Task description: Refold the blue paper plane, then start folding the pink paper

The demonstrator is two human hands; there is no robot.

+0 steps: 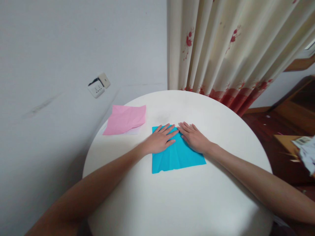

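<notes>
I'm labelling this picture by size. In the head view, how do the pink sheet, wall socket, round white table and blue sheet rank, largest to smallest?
1. Round white table
2. Blue sheet, judged by its outline, as it is partly covered
3. Pink sheet
4. Wall socket

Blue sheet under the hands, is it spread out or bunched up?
Spread out: the blue sheet lies flat, creased, on the white table under the left hand and right hand. Whether covered parts are folded, I cannot tell.
</notes>
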